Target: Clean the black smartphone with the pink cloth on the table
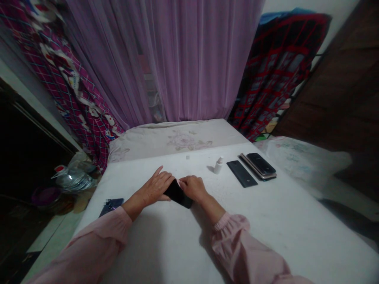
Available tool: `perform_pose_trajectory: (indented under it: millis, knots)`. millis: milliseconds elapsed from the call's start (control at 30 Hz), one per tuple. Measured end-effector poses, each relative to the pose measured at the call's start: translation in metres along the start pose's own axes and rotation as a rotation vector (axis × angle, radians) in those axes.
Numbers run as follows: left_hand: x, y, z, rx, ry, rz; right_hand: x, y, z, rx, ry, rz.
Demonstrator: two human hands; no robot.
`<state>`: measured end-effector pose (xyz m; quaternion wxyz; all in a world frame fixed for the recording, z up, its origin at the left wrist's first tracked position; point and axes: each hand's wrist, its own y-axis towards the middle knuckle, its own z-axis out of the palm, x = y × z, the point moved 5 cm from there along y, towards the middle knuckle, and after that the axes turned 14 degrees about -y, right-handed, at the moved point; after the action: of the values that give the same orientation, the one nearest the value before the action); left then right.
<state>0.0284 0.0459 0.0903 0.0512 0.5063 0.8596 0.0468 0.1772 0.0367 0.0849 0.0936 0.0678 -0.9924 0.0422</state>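
Note:
A black smartphone (179,196) lies slantwise on the white-covered table, its dark face up. My left hand (155,186) grips its left end, with the fingers along the far side and the thumb on the near side. At the phone's upper right edge, my right hand (193,187) is closed with bent fingers. Something small and pale shows by those fingertips, but I cannot make out what it is. Partly hidden behind my left sleeve is a dark blue phone (114,206). Beyond my right hand stands a small white spray bottle (218,165).
Right of the bottle lies a dark grey phone (242,173), beside a stack of several phones (260,163). Purple curtains (189,59) hang behind the table (166,244). A large clear plastic bottle (74,179) is on the left, below the table's edge.

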Motion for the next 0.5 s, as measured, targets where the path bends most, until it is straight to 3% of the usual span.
perform_pose_trajectory:
  millis: [267, 400, 500]
  knots:
    - [0.007, 0.007, 0.010, 0.022, -0.013, 0.066, -0.073, -0.056, 0.021, 0.026, 0.422, 0.096]
    - [0.009, 0.011, 0.011, 0.042, -0.089, 0.003, -0.097, -0.061, 0.028, -0.098, 0.787, 0.248]
    - [0.004, 0.020, 0.012, 0.100, -0.164, 0.009, -0.108, -0.056, 0.033, -0.267, 1.077, 0.396]
